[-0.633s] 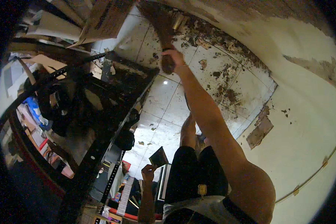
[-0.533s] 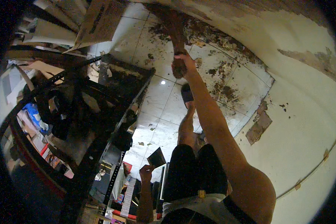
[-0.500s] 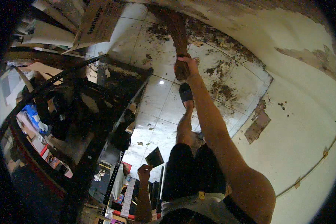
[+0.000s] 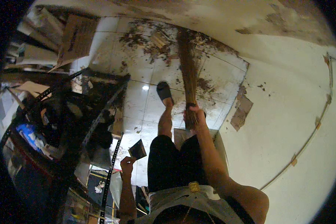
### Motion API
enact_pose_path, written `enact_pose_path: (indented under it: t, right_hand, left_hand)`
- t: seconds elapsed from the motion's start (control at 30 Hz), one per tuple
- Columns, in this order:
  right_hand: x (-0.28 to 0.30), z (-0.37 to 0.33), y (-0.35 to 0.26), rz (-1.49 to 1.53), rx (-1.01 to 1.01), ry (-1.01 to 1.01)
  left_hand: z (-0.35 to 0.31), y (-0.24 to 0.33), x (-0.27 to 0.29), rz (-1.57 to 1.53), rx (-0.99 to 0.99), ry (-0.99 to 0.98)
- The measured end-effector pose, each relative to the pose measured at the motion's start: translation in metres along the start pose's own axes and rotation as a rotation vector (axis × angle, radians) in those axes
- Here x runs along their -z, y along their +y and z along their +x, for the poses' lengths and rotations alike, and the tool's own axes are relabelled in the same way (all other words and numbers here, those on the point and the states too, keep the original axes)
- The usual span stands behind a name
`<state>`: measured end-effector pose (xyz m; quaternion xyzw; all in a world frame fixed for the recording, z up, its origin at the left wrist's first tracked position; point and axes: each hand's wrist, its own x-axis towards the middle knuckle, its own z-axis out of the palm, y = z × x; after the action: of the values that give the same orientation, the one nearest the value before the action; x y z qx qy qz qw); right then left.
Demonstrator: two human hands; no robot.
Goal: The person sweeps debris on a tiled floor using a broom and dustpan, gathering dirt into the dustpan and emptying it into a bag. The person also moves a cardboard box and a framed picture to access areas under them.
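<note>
My right hand [image 4: 196,115] grips the bound handle end of a brown stick broom [image 4: 188,67]. Its bristles spread away from me over the tiled floor, reaching the dirt near the far wall. Out to the left, my left hand [image 4: 127,164] pinches the corner of a small dark, flat square piece [image 4: 137,150], whose kind I cannot make out. Brown debris [image 4: 151,46] lies in a heap left of the bristles, with a pale chunk among it. Smaller crumbs are scattered to the right of the broom.
A dark metal shelf rack [image 4: 100,108] crowded with clutter stands on the left. Cardboard [image 4: 78,37] leans at the far left. The stained, peeling wall [image 4: 283,123] runs along the right and far side, with a cable [image 4: 310,140] on it. My sandalled foot [image 4: 163,91] is on the tiles.
My right hand has drawn the broom back toward me. More debris shows left of the bristles. The view has shifted, and my left hand still holds the square piece.
</note>
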<state>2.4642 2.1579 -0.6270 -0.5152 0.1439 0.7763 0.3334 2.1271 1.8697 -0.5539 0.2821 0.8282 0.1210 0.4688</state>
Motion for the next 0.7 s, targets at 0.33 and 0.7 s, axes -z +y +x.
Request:
enact_pose_path:
  t: [0.33,0.7]
  right_hand:
    - [0.163,-0.189,-0.161,-0.746,-0.034,0.476]
    - [0.37,-0.085,-0.212,-2.049,0.235,0.244]
  left_hand:
    - [-0.014,-0.013,-0.044,-0.339,0.059,-0.006]
    - [-0.093,0.017,-0.141,-0.128,-0.063,0.083]
